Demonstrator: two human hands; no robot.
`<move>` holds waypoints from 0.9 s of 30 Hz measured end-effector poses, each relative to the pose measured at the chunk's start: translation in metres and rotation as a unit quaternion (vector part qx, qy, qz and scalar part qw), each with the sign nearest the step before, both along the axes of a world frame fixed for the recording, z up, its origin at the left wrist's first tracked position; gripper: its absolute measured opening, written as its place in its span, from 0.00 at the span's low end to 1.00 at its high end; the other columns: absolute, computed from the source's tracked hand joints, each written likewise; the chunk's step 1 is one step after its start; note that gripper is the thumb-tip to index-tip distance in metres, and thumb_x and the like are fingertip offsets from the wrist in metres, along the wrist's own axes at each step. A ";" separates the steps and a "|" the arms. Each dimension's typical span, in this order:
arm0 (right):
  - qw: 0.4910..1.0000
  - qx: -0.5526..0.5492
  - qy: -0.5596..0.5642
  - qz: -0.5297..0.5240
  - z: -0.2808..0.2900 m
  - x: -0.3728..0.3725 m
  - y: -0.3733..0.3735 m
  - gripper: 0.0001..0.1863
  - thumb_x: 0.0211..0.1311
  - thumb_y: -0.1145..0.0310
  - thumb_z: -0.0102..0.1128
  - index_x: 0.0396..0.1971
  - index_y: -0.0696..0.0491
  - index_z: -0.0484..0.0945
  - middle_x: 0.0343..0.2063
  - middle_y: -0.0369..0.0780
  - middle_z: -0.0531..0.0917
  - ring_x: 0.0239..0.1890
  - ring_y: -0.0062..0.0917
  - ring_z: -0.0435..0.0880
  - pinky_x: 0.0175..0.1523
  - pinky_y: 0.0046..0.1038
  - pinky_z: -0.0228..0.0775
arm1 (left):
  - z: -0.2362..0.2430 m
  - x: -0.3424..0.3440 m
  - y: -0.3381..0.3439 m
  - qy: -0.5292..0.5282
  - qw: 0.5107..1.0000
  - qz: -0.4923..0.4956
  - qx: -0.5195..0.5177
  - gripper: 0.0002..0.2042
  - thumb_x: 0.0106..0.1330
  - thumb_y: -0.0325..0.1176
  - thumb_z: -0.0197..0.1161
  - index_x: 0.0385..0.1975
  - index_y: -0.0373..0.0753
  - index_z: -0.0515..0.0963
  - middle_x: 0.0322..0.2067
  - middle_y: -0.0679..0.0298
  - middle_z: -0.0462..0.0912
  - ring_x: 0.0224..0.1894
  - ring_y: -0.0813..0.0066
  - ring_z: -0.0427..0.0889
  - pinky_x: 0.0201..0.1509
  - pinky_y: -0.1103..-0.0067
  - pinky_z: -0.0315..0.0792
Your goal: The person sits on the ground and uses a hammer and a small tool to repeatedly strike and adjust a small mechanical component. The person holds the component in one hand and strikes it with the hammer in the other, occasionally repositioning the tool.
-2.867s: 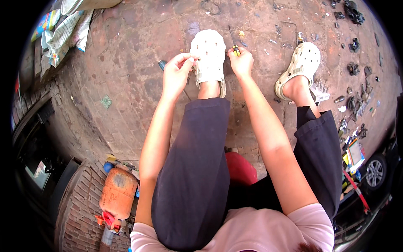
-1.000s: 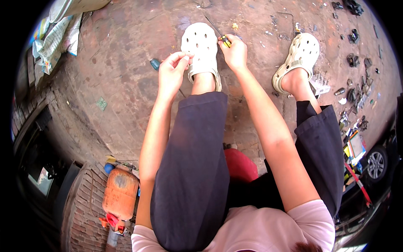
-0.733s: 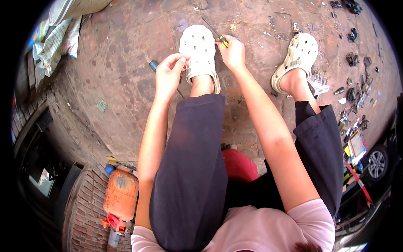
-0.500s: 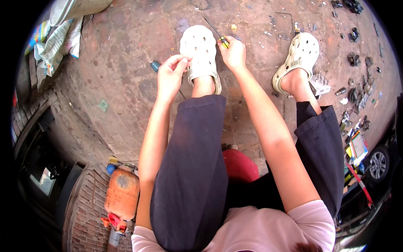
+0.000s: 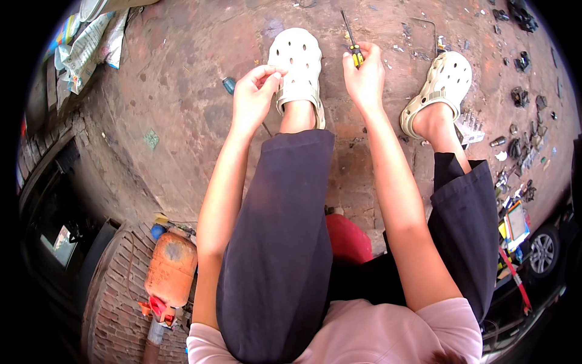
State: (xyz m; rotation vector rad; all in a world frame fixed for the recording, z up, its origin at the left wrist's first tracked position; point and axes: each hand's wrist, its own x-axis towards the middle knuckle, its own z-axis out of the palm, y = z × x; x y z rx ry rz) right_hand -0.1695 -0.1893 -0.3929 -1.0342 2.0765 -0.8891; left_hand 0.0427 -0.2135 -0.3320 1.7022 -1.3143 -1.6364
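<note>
My right hand (image 5: 366, 79) grips a screwdriver (image 5: 356, 54) by its yellow and black handle, the thin dark shaft pointing away from me. It is over the brick floor, between my two cream clogs. My left hand (image 5: 253, 97) is closed in a pinch, thumb against fingertips, in front of the left clog (image 5: 297, 54). Anything between those fingertips is too small to make out. Just left of that hand, a second screwdriver with a teal handle (image 5: 228, 85) lies on the floor, its shaft partly hidden behind my wrist.
A bent metal rod (image 5: 434, 33) lies by the right clog (image 5: 441, 79). Dark metal parts (image 5: 520, 97) are scattered at the far right, near a car wheel (image 5: 544, 252). A red stool (image 5: 348, 239) shows under me. An orange tank (image 5: 171, 270) stands at the left, with sacks (image 5: 85, 51) farther off.
My right hand has moved right, away from the left clog, and the screwdriver now points more straight ahead. The left hand keeps its pinch. The whole view has shifted slightly.
</note>
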 end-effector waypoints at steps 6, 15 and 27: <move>0.953 -0.023 0.119 0.277 0.072 -0.039 -0.060 0.18 0.56 0.69 0.65 0.47 0.55 0.78 0.35 0.45 0.86 0.38 0.36 0.85 0.45 0.34 0.75 | 0.012 -0.023 -0.032 -0.055 0.992 -0.024 -0.114 0.09 0.67 0.25 0.58 0.44 0.33 0.80 0.41 0.65 0.84 0.43 0.81 0.81 0.50 0.83 0.74; 0.778 -0.033 0.281 0.562 0.130 -0.045 -0.110 0.07 0.46 0.69 0.61 0.24 0.57 0.81 0.24 0.52 0.82 0.32 0.47 0.84 0.39 0.42 0.75 | 0.017 -0.070 -0.049 -0.033 0.976 -0.044 -0.210 0.10 0.63 0.28 0.60 0.42 0.39 0.82 0.36 0.64 0.85 0.39 0.76 0.83 0.45 0.78 0.77; 0.843 -0.031 0.142 0.518 0.073 -0.043 -0.080 0.07 0.48 0.68 0.61 0.27 0.54 0.80 0.25 0.48 0.83 0.31 0.44 0.83 0.37 0.41 0.73 | -0.017 -0.050 -0.033 0.021 0.981 -0.063 -0.182 0.09 0.64 0.28 0.59 0.41 0.36 0.82 0.36 0.63 0.86 0.41 0.76 0.83 0.48 0.78 0.76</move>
